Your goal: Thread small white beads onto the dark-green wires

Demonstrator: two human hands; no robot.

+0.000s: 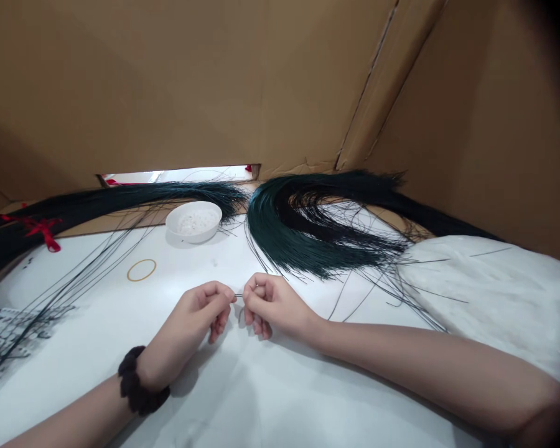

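Note:
My left hand (200,314) and my right hand (268,305) rest on the white table (280,398), fingertips nearly meeting. Both are closed in a pinch on a thin dark strand (238,295) that spans the small gap between them. A black scrunchie (137,382) sits on my left wrist. A thick curved bundle of dark green strands (308,230) lies just beyond my right hand. A small white dish (193,221) with tiny pale bits stands beyond my left hand.
A second long dark bundle (98,202) tied with red ribbon (42,230) runs along the back left, loose strands trailing toward the left edge. A tan rubber band (141,270) lies near the dish. Cardboard walls (261,81) enclose the table. White cloth (494,292) covers the right.

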